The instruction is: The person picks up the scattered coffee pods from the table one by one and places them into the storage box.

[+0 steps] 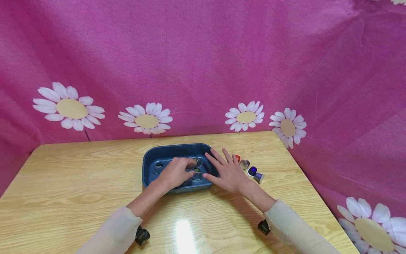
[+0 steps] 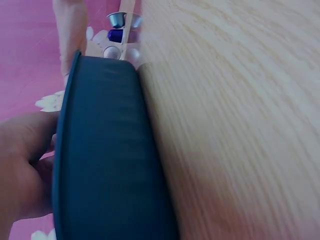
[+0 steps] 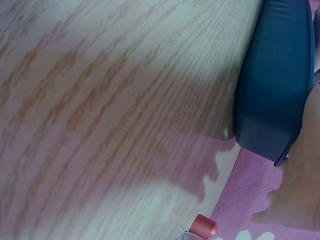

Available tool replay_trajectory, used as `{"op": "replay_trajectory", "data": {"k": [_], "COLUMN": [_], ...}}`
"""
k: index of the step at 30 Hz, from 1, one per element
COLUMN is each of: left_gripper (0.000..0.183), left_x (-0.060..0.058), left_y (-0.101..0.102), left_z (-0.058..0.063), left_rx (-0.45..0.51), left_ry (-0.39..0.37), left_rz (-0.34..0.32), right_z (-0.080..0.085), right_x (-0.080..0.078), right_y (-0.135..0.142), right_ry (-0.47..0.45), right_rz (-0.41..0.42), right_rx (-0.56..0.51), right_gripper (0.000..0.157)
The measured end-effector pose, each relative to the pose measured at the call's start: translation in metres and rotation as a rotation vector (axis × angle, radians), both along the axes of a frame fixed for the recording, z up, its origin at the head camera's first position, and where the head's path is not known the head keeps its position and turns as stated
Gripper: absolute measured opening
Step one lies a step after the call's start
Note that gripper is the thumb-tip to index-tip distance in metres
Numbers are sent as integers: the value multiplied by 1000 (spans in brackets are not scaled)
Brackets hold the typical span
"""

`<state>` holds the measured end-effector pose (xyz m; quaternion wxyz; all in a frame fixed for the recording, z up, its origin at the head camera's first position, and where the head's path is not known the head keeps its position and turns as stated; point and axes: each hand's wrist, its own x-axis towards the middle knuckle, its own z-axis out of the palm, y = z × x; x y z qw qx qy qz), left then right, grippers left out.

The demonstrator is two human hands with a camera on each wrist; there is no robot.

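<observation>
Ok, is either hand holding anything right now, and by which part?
The right hand, fingers spread, holds nothing. The left hand is at a round cup in the tray; whether it grips it cannot be told.

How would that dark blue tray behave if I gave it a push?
The tray would probably slide rather than tip, being wide and low. It looks fairly stiff, its sides standing up without sagging. The round clear pieces inside seem loose, so they might shift.

Glossy wood table (image 1: 79, 183), smooth plastic tray (image 1: 177, 150)
</observation>
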<state>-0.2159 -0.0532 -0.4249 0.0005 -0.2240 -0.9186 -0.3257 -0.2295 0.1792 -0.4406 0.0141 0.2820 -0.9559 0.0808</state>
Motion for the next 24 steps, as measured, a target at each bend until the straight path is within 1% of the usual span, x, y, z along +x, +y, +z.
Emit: {"op": "replay_trajectory", "data": {"k": [4,9,13,17,21,24], "left_gripper": [30,35,38,42,50,61], "left_x": [4,8,14,21,30,37], "left_y": [-12,-29,-41,-52,-63,-71], "left_z": [6,7,9,8,5,2], "left_rx": [-26,-55,-80,-112,-159,-224], "left_ry": [29,67,102,162,192,217], "left_rz": [36,56,94,113,138,143], "right_z": [1,2,2,1,0,0], "right_x": [0,0,0,0,0,1], "right_y": [0,0,0,0,0,0], "right_ry": [-1,-4,-4,1,4,4], "right_rz": [-2,-1,2,3,6,6], "right_rx": [-4,0,-8,-17,-21,-12], "right_gripper": [78,79,79,79,78,79]}}
